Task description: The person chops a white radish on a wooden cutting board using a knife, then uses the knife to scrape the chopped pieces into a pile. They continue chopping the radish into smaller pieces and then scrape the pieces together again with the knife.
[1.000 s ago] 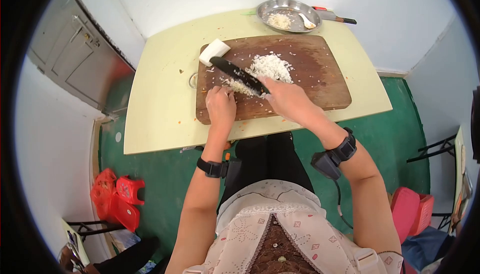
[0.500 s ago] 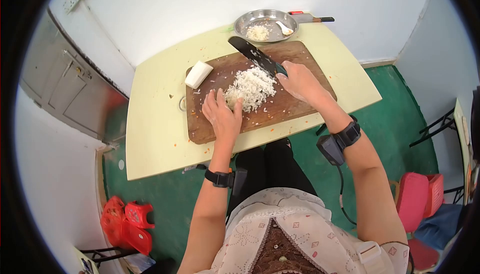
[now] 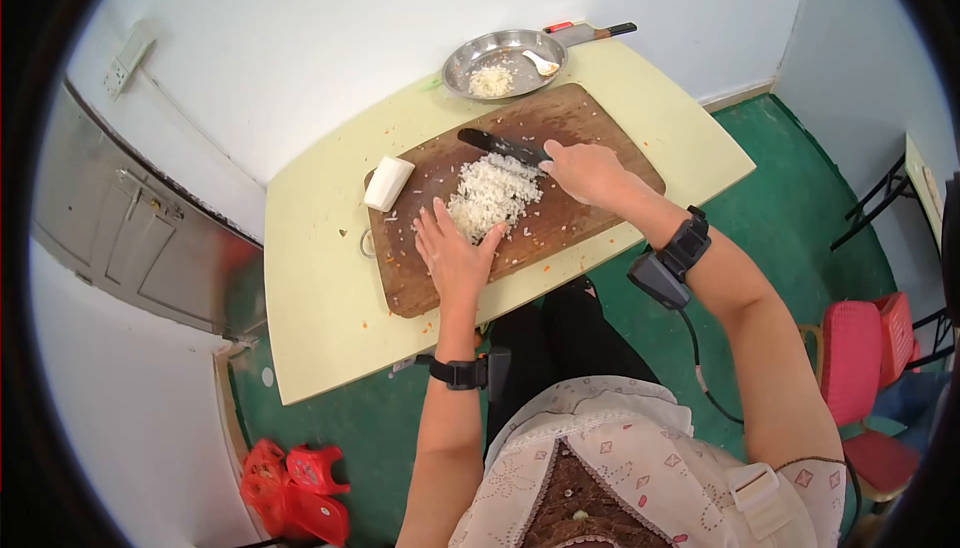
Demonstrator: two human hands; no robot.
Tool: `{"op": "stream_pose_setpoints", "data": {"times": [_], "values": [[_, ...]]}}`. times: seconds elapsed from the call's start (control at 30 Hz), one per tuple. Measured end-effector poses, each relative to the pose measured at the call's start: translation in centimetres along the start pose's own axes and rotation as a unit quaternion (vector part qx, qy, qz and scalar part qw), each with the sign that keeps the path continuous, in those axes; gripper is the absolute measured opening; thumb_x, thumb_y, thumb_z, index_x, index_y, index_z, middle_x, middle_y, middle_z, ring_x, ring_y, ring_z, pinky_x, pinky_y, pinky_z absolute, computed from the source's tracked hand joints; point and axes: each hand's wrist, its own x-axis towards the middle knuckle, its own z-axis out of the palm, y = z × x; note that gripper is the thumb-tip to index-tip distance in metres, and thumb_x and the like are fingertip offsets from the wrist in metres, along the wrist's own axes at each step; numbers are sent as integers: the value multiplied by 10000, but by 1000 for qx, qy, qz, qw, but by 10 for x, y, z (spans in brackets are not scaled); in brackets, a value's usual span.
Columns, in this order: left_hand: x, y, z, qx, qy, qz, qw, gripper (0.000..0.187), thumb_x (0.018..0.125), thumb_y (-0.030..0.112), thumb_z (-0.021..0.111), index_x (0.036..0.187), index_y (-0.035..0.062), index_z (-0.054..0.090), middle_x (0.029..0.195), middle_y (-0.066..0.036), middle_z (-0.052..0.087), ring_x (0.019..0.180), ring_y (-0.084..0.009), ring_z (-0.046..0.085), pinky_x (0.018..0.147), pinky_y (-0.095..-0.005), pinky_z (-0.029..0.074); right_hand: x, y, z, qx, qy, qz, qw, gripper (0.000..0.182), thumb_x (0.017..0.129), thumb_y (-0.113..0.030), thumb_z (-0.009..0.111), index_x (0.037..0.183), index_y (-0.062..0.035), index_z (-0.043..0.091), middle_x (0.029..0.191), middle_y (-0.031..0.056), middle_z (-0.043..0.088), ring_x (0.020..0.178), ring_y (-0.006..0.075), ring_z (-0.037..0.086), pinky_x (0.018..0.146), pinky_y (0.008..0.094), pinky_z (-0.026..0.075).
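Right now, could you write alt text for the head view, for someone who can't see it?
A right hand holds a black knife beside chopped white food on a wooden board; the left hand spreads its fingers at the pile's edge.

The round silvery metal dish (image 3: 470, 85) looks smooth and glossy; the brown rectangular wooden cutting board (image 3: 410, 286) has a worn, scuffed surface; the pale yellow tabletop (image 3: 318, 298) appears smooth.

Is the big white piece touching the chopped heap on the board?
Apart. The head view shows wood of the cutting board between the white piece and the chopped heap.
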Motion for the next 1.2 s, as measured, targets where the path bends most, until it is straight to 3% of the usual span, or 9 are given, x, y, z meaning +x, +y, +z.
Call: {"op": "stream_pose_setpoints", "data": {"times": [0.23, 0.33, 0.73, 1.13, 1.2], "values": [[0, 0, 2, 27, 3, -1, 1000, 965, 737, 581, 641, 1377, -46, 281, 1381, -306, 323, 1309, -462, 252, 1084, -498, 195, 0, 1, -14, 16, 47, 16, 999, 327, 910, -329, 487, 888, -13, 569, 794, 189, 646, 794, 355, 636, 690, 472, 492], [1, -1, 2, 40, -20, -2, 999, 955, 741, 585, 635, 1371, -48, 295, 1375, -308, 330, 1311, -458, 252, 1084, -496, 198, 2, 6, 0, 7, 16, -8, 1000, 344, 907, -335, 492, 861, -11, 598, 787, 194, 647, 791, 351, 636, 698, 466, 495], [1, -1, 1, 16, -19, -3, 1000, 956, 743, 574, 643, 1364, -61, 290, 1364, -330, 324, 1312, -458, 249, 1088, -492, 194, 0, 3, 4, 3, 37, -33, 999, 417, 923, -399, 459, 848, -9, 585, 761, 187, 639, 760, 364, 630, 680, 459, 496], [1, 1, -2, 6, -26, -7, 1000, 957, 734, 570, 650, 1365, -56, 295, 1364, -317, 339, 1314, -445, 259, 1087, -485, 204, 2, 2, -10, 35, 72, 35, 996, 384, 906, -356, 494, 829, -8, 639, 805, 186, 654, 804, 344, 640, 714, 453, 500], [1, 2, -2, 11, -31, -5, 999, 958, 733, 570, 651, 1364, -57, 297, 1361, -319, 342, 1311, -447, 264, 1086, -486, 205, 5, 11, 0, 14, 38, 24, 999, 394, 909, -361, 488, 824, -9, 642, 808, 186, 655, 804, 340, 641, 715, 451, 501]]}}
